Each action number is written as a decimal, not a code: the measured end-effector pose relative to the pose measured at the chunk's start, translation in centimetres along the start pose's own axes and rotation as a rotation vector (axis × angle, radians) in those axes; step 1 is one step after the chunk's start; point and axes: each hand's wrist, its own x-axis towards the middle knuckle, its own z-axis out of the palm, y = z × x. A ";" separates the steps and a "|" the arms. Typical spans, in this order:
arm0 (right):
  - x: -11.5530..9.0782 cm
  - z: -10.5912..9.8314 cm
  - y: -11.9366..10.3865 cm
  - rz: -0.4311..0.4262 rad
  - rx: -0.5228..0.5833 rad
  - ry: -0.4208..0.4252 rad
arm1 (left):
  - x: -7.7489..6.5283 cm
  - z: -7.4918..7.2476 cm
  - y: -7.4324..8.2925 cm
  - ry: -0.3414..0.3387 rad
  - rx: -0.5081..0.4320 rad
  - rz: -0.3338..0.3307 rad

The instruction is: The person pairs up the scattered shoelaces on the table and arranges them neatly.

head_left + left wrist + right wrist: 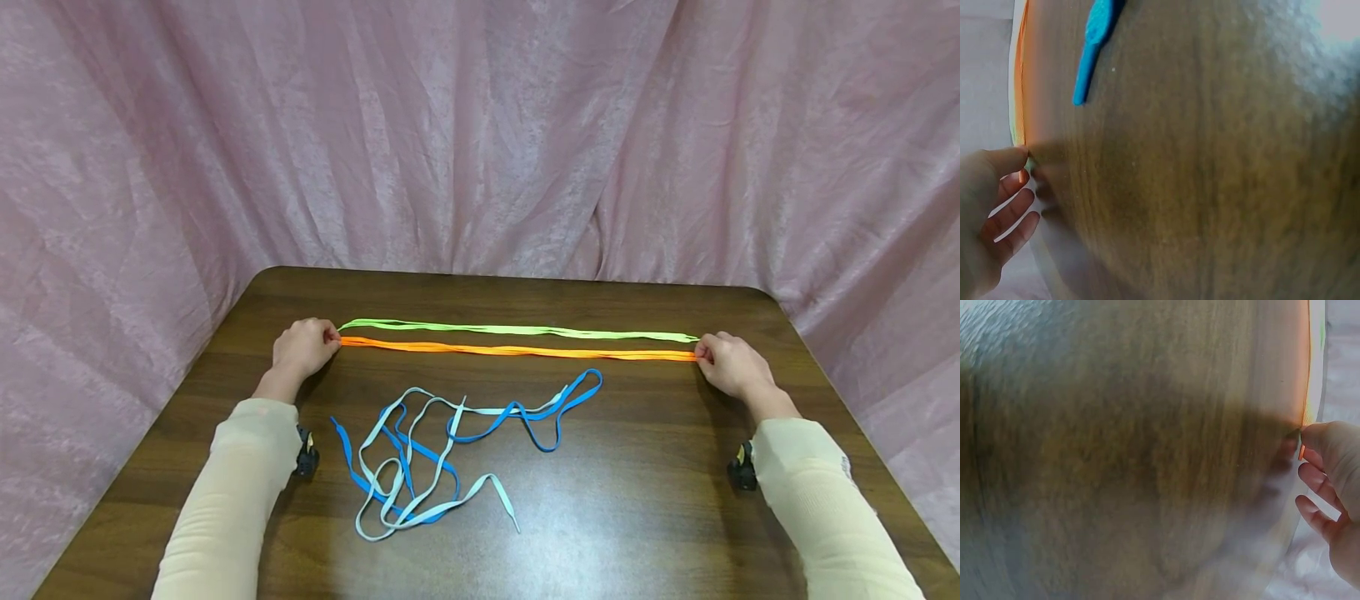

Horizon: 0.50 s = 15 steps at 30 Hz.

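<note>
An orange shoelace [510,350], doubled into a straight band, stretches from one hand to the other. My left hand [306,346] pinches its left end between thumb and forefinger; in the left wrist view the other fingers of that hand [991,212] are spread apart. At the opposite end my right hand [733,363] pinches the orange lace, its tip poking out below the thumb [1329,434] in the right wrist view. Just beyond runs a folded yellow-green shoelace [510,330], nearly parallel. Its ends reach the fingertips of both hands; whether they are pinched too, I cannot tell.
Nearer me on the brown wooden table [637,500], a blue shoelace [577,400] and a pale mint shoelace [480,483] lie loosely tangled. The blue lace's tip [1082,84] shows in the left wrist view. A pink curtain [480,142] hangs behind the table.
</note>
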 end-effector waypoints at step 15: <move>-0.3 -0.2 -0.4 -0.003 0.001 -0.015 | -0.3 0.1 -0.1 0.017 0.001 0.001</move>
